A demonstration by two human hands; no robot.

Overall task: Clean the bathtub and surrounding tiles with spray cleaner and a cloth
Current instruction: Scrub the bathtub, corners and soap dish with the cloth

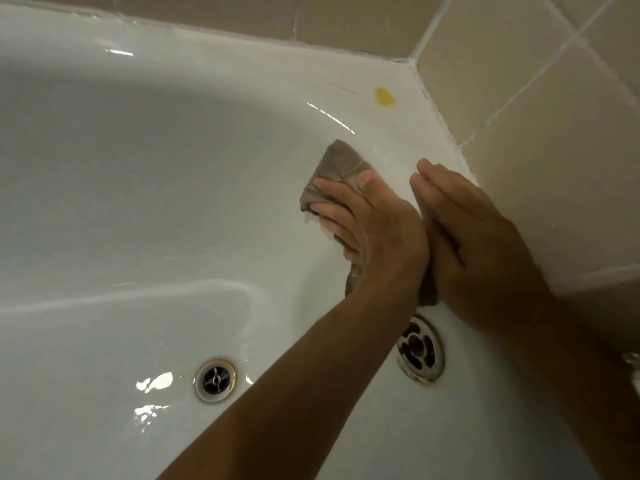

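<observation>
Wiping: the left hand [372, 223] presses a grey-brown cloth [337, 168] flat against the inner wall of the white bathtub [138, 168], just below the rim.
Left hand: fingers straight and spread over the cloth, thumb lying along its upper edge; the forearm reaches in from the lower middle of the view.
Right hand [474, 237]: flat on the tub rim just beside the left hand, fingers straight and together, holding nothing; its wrist side touches or nearly touches the left hand.
Cloth: folded, one corner pointing up past the fingertips, a lower part hanging out beneath the left wrist.
Bathtub: glossy and wet-looking, with bright reflections on the floor and on the rim.
Floor drain [215, 380]: round metal fitting in the tub bottom, left of the left forearm.
Overflow fitting [420, 348]: round metal grille on the end wall, just below the two hands, with brownish staining at its edge.
Yellow mark [384, 97]: small blob on the rim's corner ledge, well above the cloth.
Tiles [554, 150]: beige wall tiles with pale grout, meeting the rim along the top and the right side.
Spray cleaner: cannot tell where it is.
</observation>
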